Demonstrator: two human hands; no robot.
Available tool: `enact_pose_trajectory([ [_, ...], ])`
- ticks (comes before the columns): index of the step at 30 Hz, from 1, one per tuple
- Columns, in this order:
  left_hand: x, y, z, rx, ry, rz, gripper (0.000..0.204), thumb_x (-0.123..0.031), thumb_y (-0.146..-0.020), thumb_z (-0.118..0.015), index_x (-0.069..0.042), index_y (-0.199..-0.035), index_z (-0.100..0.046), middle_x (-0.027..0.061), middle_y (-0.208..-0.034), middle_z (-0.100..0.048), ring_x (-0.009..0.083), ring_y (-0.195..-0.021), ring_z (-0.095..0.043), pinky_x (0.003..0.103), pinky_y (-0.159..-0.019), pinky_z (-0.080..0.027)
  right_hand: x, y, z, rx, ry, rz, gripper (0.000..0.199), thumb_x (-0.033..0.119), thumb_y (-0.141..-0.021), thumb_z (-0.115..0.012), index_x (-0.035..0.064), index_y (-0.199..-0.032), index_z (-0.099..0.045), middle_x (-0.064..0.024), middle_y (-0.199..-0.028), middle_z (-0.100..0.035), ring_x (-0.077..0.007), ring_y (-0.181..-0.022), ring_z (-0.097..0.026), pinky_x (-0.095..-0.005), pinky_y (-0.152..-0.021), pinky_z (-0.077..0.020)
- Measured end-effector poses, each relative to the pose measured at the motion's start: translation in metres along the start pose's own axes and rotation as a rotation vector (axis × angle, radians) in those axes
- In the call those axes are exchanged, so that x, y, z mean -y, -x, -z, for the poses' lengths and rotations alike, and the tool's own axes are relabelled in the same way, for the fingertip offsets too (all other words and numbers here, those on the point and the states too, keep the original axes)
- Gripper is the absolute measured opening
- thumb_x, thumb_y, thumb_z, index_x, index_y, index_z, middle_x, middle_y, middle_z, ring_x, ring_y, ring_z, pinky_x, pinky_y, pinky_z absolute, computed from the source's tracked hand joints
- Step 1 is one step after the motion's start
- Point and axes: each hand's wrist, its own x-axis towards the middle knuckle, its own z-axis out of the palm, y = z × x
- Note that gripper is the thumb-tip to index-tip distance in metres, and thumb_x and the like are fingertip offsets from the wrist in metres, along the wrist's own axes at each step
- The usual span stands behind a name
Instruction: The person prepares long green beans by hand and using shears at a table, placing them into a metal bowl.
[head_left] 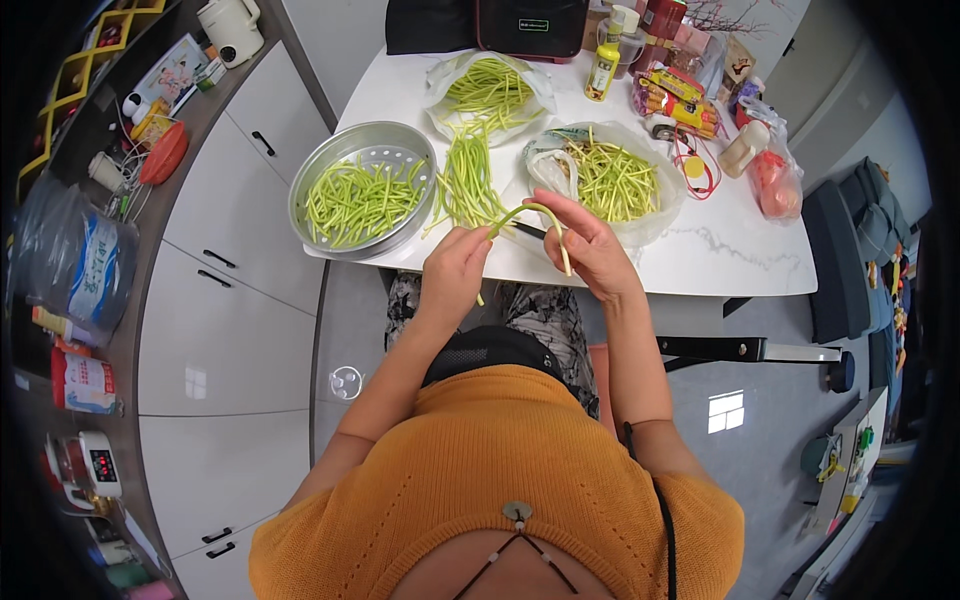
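While both hands work at the near edge of the white table (740, 262), one long green bean stem (530, 213) arches between them: the left hand (455, 265) pinches its near end between closed fingertips, and the right hand (590, 245) holds the other end, fingers curled round it, a pale length hanging down past the palm. Done, by appearance: a round perforated metal tray (310, 190) at the left, holding a good layer of short cut green pieces (360, 200). Left, by appearance: a loose pile of long stems (468, 180) on the table beside the tray, and more in an open clear plastic bag (488, 88) behind it; roughly midway, as a judgement. A second clear bag (660, 165) by the right hand holds paler yellowish trimmings (612, 180). Packages: a small yellow bottle with green label (603, 65), upright at the back; a red cylindrical container (660, 22); yellow-and-red wrapped packets (680, 95); a bag with something red (775, 185) at the right edge. On the left counter, a blue-and-white pouch (95, 265) and a red-and-white packet (85, 385).
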Motion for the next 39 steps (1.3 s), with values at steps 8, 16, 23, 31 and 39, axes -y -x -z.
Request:
enact_pose_trajectory([
  [8, 0.003, 0.004, -0.004, 0.049, 0.032, 0.012, 0.018, -0.004, -0.085, -0.053, 0.002, -0.099, -0.062, 0.0101, -0.077, -0.057, 0.0185, -0.065, -0.054, 0.027, -0.06, -0.042, -0.004, 0.0, -0.002, -0.047, 0.071, -0.005, 0.049, 0.03, -0.084, -0.062, 0.005, -0.124, -0.049, -0.0033, -0.109, -0.057, -0.0044, -0.066, -0.05, -0.0171, -0.051, -0.0402],
  [16, 0.005, 0.008, -0.008, 0.118, 0.061, 0.079, 0.016, -0.006, -0.084, -0.055, 0.001, -0.096, -0.062, 0.0122, -0.077, -0.057, 0.0246, -0.068, -0.056, 0.031, -0.062, -0.044, -0.006, -0.003, -0.006, -0.232, 0.051, 0.006, 0.026, 0.019, -0.089, -0.056, 0.0028, -0.109, -0.058, -0.0007, -0.085, -0.06, -0.0043, -0.061, -0.05, -0.0167, -0.046, -0.0392],
  [23, 0.004, 0.011, -0.009, 0.141, 0.058, 0.076, 0.016, -0.005, -0.085, -0.053, 0.001, -0.096, -0.062, 0.01, -0.077, -0.057, 0.0194, -0.066, -0.055, 0.028, -0.06, -0.043, -0.019, -0.004, 0.004, -0.318, 0.049, 0.032, 0.023, 0.021, -0.09, -0.055, 0.0001, -0.099, -0.061, -0.0048, -0.084, -0.061, -0.0049, -0.055, -0.048, -0.0169, -0.043, -0.0357],
  [31, 0.004, 0.009, -0.008, 0.109, 0.064, 0.075, 0.016, -0.005, -0.085, -0.053, 0.001, -0.097, -0.063, 0.0095, -0.076, -0.057, 0.0174, -0.064, -0.053, 0.027, -0.059, -0.041, -0.005, -0.004, 0.0, -0.346, 0.152, 0.011, 0.025, 0.02, -0.09, -0.055, 0.0005, -0.104, -0.062, -0.0036, -0.085, -0.063, -0.005, -0.059, -0.051, -0.0167, -0.047, -0.0384],
  [39, 0.002, 0.007, -0.005, 0.096, 0.123, 0.115, 0.017, -0.003, -0.085, -0.053, 0.001, -0.098, -0.063, 0.0077, -0.076, -0.057, 0.0127, -0.063, -0.051, 0.024, -0.057, -0.04, -0.005, 0.003, 0.012, -0.044, 0.048, -0.044, 0.04, 0.035, -0.094, -0.044, 0.0039, -0.117, -0.056, -0.0075, -0.094, -0.064, -0.0076, -0.063, -0.053, -0.0169, -0.049, -0.0396],
])
